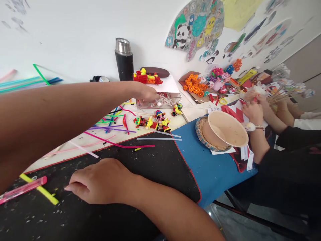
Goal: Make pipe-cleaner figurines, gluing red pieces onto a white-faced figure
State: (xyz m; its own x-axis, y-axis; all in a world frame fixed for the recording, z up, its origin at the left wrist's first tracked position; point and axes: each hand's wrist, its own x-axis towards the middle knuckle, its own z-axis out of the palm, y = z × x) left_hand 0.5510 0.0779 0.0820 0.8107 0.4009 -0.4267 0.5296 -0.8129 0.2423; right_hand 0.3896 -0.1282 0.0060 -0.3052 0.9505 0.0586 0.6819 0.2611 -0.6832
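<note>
**Left hand at the clear box, right hand on the black mat**

1. Near: my right hand (102, 182) rests on the black mat (140, 164), fingers folded in, thumb alongside. To its left, a pink tool (25, 189) lies across a yellow strip (41, 190).
2. Middle: coloured stems (120, 144) lie scattered along the far edge of the mat. Beyond it, 2 fuzzy figures (164, 121) lie side by side, with a smaller piece (177, 109) to their right.
3. Far: my left hand (147, 93) reaches the clear box (147, 105), which stands just beyond the figures and holds red and white pieces (167, 99). My fingertips are partly hidden; I cannot tell whether they grip anything. A black flask (124, 63) stands upright behind my left forearm.
</note>
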